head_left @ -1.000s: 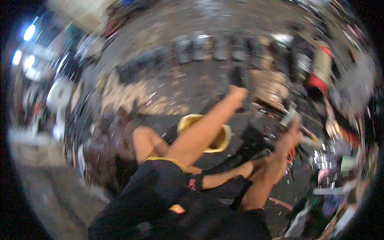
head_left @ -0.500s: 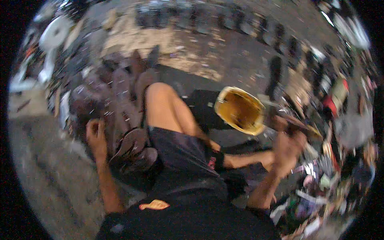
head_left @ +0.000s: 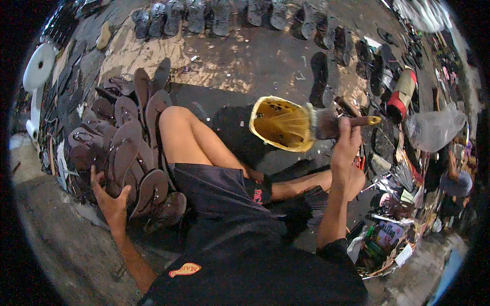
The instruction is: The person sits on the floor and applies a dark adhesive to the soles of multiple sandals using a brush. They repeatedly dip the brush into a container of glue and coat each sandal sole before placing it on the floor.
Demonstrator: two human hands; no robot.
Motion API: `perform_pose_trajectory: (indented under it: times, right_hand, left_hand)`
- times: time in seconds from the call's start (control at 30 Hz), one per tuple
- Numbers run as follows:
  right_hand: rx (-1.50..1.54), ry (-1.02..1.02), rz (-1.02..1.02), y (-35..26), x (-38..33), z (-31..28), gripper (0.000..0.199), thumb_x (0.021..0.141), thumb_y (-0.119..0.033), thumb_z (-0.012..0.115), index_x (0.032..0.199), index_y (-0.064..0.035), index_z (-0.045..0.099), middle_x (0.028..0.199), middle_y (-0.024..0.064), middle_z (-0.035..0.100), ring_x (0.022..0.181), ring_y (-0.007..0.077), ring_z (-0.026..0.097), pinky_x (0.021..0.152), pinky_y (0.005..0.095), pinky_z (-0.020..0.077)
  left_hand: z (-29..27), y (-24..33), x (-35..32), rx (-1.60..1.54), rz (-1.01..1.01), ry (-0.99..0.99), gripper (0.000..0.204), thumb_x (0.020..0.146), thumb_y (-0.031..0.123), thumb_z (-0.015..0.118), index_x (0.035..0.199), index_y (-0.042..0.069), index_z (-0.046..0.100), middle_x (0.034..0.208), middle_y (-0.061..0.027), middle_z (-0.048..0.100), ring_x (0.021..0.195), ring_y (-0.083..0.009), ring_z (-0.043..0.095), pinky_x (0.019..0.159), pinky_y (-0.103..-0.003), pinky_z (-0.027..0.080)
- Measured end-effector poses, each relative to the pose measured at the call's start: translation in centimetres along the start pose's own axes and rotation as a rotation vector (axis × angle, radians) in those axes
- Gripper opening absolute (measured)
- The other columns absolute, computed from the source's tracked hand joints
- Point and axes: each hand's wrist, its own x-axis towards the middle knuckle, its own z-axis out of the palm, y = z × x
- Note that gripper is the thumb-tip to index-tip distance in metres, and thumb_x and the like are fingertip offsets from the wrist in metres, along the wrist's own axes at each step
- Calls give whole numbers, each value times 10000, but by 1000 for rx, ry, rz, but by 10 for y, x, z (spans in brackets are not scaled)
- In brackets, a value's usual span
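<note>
My right hand (head_left: pixel 348 145) grips a wide paintbrush (head_left: pixel 326 125) by its brown handle. The brush lies level, its bristle end at the right rim of a yellowish tub (head_left: pixel 253 122) coated inside with amber, glue-like stuff. Whether the bristle tips touch the tub's inner wall is hard to tell. On the other side, my left hand (head_left: pixel 113 205) is open, thumb and fingers apart, at the near left edge of a heap of brown flip-flops (head_left: pixel 125 145). The fingertips reach the lower flip-flops; contact is unclear. The heap lies beside my bent left knee.
Dark soles (head_left: pixel 195 16) stand in a curved row along the far side. A red and beige can (head_left: pixel 403 94) and a clear plastic bag (head_left: pixel 436 127) are at the right, above a littered basket (head_left: pixel 390 239). A white round-topped stand (head_left: pixel 40 66) is at far left.
My right hand has brought the brush over to the tub's right rim. My left hand's fingers, curled before, are now spread beside the flip-flops. The whole view has shifted.
</note>
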Motion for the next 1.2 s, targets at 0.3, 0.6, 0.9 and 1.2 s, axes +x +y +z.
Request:
perform_pose_trajectory:
  times: [0.3, 0.6, 0.9, 1.2]
  right_hand:
    - [-401, -254, 219, 54, -11, -58, 603, 1020, -483, 666, 1418, -30, 650, 1349, 224, 712, 1270, 341, 666, 1091, 453, 500]
    - [302, 41, 335, -62, -23, -47, 419, 1002, -292, 752, 1366, -88, 721, 1091, 32, 766, 1011, 158, 728, 857, 280, 575]
    - [241, -734, -455, -122, -39, 42, 391, 820, -215, 936, 1125, -55, 752, 1029, 111, 789, 934, 232, 765, 873, 374, 590]
    - [59, -346, -623, -139, -61, 43, 334, 745, -206, 992, 979, -74, 794, 927, 68, 781, 854, 201, 747, 763, 337, 575]
  left_hand:
    - [85, 119, -39, 198, 362, -508, 660, 841, 60, 797, 1471, 92, 606, 1628, -143, 494, 1457, -366, 420, 1237, -496, 292]
    - [90, 165, -24, -1038, -467, -672, 330, 959, 269, 738, 1179, 24, 713, 1174, -132, 757, 1050, -242, 724, 948, -371, 575]
    - [127, 237, -39, -2046, -602, -1103, 547, 1002, 399, 603, 1416, 41, 604, 1268, -188, 720, 1027, -308, 723, 891, -461, 608]
    - [121, 228, -34, -1895, -376, -1113, 647, 949, 326, 590, 1520, 35, 497, 1373, -166, 662, 1140, -283, 678, 993, -435, 525]
